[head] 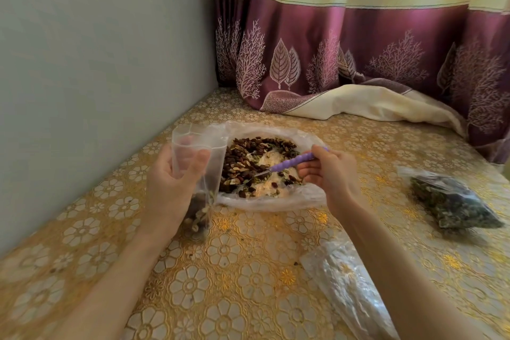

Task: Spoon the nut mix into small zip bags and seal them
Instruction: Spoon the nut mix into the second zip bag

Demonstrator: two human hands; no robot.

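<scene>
From the head view, our left hand [176, 176] pinches the bag [197, 171] upright near its open mouth, a little mix in its bottom, while our right hand [328, 171] curls round the spoon [287, 164], whose bowl lies in the nut mix [248, 163] heaped on a plastic sheet [276, 201] beside the bag. We judge the risks to be the limp mouth folding shut as the spoon arrives, or an overfull spoon shedding nuts across the gap onto the cloth [220, 270].
</scene>
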